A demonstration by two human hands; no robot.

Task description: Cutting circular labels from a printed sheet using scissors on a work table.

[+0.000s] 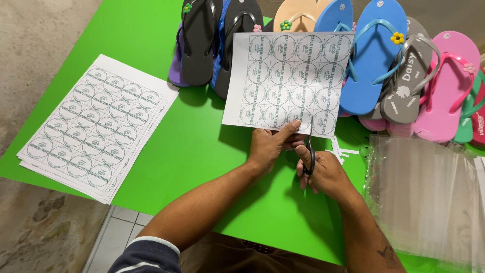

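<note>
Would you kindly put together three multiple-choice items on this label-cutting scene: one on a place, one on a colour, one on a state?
1. Where does the stack of printed sheets lie?
A. On the table's left side
B. On top of the flip-flops
C. Under the clear bags

2. What colour is the table?
A. White
B. Green
C. Blue

3. What is the right hand doing?
A. Resting flat and empty
B. Lifting a flip-flop
C. Holding scissors at the bottom edge of the sheet

Answers:
1 A, the stack sits left of both hands.
2 B, the top is bright green.
3 C, its fingers are through the black scissor handles while the left hand pinches the sheet.
</note>
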